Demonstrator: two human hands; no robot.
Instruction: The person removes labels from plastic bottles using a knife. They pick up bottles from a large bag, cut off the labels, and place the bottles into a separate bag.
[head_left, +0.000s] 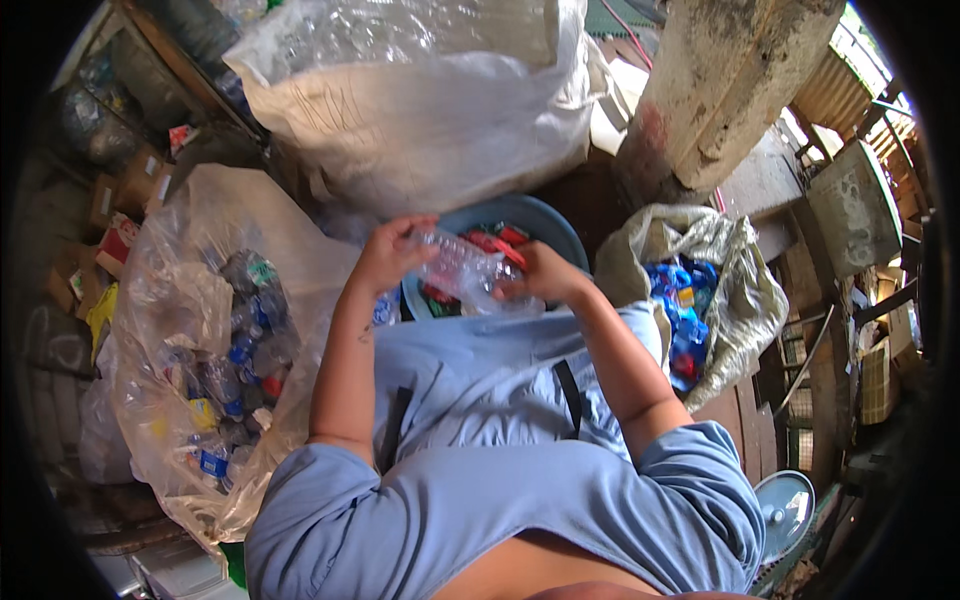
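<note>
A clear plastic bottle (469, 271) lies between my two hands above a blue plastic basin (551, 225). My left hand (394, 255) grips one end of it. Near the bottle's other end, my right hand (544, 274) is closed on the bottle, with a red strip (499, 246) by its fingers; whether it holds the strip I cannot tell. Red and green wrappers or labels lie in the basin, partly hidden by the bottle and hands.
On the left stands a clear plastic bag (195, 195) of mixed bottles. A large white sack (442, 127) holding clear plastic is beyond the basin. At right are a woven sack (727, 322) of blue bottles, a concrete post (727, 97) and a round transparent lid (784, 517).
</note>
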